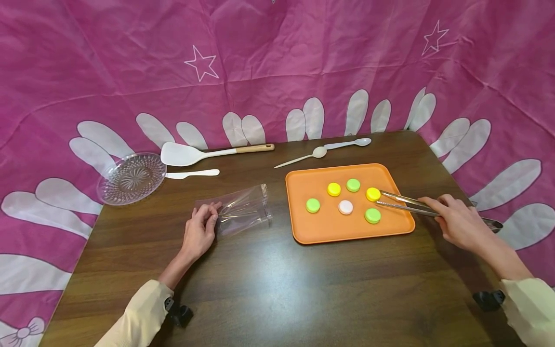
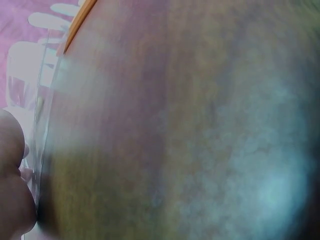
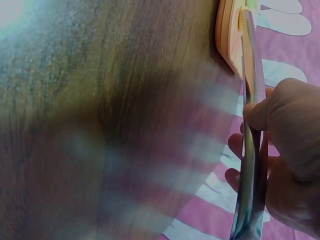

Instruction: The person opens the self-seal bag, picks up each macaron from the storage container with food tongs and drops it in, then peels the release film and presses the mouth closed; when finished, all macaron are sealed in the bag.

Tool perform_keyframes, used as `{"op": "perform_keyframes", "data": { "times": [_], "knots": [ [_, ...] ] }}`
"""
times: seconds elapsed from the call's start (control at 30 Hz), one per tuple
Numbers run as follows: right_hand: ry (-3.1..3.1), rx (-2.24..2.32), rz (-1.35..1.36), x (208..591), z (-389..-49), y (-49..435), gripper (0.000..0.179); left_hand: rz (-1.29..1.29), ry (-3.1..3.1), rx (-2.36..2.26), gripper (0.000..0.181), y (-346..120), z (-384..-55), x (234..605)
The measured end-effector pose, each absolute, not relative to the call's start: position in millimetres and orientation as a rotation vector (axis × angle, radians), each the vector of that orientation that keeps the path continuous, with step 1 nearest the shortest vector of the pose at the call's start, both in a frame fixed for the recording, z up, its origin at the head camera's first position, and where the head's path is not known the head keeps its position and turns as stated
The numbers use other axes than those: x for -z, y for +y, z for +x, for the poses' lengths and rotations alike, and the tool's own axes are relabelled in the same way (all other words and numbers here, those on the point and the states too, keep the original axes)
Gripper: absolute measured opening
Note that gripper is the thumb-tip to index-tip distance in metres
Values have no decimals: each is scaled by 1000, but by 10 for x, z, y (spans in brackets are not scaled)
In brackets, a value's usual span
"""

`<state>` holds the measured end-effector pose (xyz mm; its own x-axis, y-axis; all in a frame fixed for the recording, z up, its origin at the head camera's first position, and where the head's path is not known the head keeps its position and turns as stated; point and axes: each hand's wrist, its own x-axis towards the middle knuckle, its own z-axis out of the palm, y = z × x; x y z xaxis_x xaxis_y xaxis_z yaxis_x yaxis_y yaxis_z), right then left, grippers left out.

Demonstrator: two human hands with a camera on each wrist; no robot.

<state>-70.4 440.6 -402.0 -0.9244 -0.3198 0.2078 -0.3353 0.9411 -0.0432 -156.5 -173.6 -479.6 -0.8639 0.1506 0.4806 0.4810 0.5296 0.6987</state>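
Note:
My right hand (image 1: 461,221) grips metal tongs (image 1: 409,205), whose tips are at a yellow macaron (image 1: 373,194) on the orange tray (image 1: 299,231). Around it on the tray lie another yellow macaron (image 1: 334,189), a white one and several green macarons (image 1: 372,215). Seen from the right wrist, the tongs (image 3: 252,150) run between thumb and fingers toward the tray (image 3: 226,35). To the left, my left hand (image 1: 199,229) pinches the end of a clear plastic bag (image 1: 244,212) on the table. In the left wrist view only part of that hand (image 2: 15,185) shows at the edge.
A clear patterned plate (image 1: 134,178) stands at the back left, beside a white spatula (image 1: 182,154) with a wooden handle and a white spreader knife (image 1: 192,174). Two spoons, one cream (image 1: 319,152) and one white (image 1: 362,141), lie behind the tray. A pink curtain (image 1: 269,62) surrounds the table.

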Motion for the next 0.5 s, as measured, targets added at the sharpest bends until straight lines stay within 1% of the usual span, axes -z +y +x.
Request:
{"op": "perform_keyframes", "data": {
  "times": [0.5],
  "knots": [
    [-2918, -123, 501, 4047, -746, 4383, 62, -542, -2424, 1288, 21, -1732, -1559, 4783]
  ]
}}
